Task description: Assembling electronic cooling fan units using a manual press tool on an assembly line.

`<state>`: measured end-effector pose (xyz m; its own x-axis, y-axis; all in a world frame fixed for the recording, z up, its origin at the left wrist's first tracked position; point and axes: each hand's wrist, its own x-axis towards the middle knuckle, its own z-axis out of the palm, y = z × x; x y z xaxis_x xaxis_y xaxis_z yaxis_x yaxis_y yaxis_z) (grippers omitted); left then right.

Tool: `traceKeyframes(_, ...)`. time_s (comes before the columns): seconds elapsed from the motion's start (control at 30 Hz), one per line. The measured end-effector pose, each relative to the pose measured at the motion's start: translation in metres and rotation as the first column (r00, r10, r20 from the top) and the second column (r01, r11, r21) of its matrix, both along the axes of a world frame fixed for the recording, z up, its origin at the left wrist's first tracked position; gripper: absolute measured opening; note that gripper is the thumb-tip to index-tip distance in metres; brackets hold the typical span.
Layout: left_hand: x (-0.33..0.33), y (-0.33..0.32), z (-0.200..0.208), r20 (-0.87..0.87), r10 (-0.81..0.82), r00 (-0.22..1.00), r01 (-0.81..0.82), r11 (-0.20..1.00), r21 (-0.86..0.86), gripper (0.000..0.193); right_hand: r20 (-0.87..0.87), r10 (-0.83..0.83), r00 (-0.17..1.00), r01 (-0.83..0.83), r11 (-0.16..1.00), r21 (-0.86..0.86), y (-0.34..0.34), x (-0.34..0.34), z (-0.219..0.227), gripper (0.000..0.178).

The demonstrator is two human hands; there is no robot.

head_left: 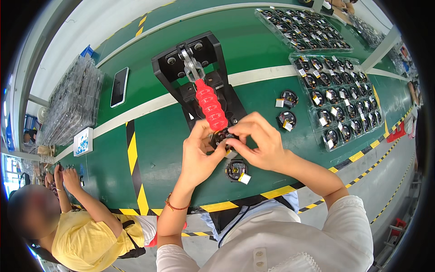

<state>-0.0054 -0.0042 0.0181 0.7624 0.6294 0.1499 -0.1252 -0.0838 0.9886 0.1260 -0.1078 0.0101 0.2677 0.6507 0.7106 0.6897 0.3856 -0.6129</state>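
Between them, my left hand (199, 152) and my right hand (260, 143) grip a small round black electronic module (220, 137), fingers closed on its edges. A pale battery pouch (231, 154) hangs from its lower side. Just beyond my fingers stands a black toggle-clamp press (199, 68), its red ribbed handle (211, 104) pointing down toward the module. Another round module (236, 170), with a white-labelled battery attached, lies on the table below my hands. Two more modules, an upper one (289, 98) and a lower one (287, 120), rest right of the press.
Clear plastic trays of similar modules, one nearer (335, 97) and one farther (301, 29), lie at the right. On the left are a phone (119, 87), a small white box (83, 142) and stacked clear trays (72, 99). A co-worker in a yellow shirt (90, 235) works at the left.
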Motion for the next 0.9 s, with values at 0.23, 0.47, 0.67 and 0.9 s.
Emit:
traceKeyframes(0.23, -0.014, 0.037, -0.004, 0.882, 0.138, 0.451, 0.859, 0.203, -0.471, 0.025, 0.42, -0.042, 0.906, -0.066, 0.968, 0.241, 0.039, 0.031, 0.065, 0.052)
traceKeyframes(0.47, -0.018, 0.05, -0.058, 0.67, 0.147, 0.727, 0.569, 0.417, -0.709, 0.024, 0.855, -0.167, 0.49, -0.279, 0.899, 0.336, 0.087, 0.055, 0.097, 0.031)
traceKeyframes(0.67, -0.014, 0.038, -0.055, 0.514, 0.115, 0.85, 0.263, 0.753, -0.603, 0.018, -0.074, 0.124, 0.989, -0.13, 0.988, -0.083, 0.102, 0.035, 0.161, 0.038)
traceKeyframes(0.9, -0.042, 0.033, -0.013, 0.173, 0.012, 0.985, 0.075, 0.868, -0.491, 0.02, 0.535, -0.264, 0.803, 0.495, 0.795, -0.351, 0.039, 0.046, 0.078, 0.021)
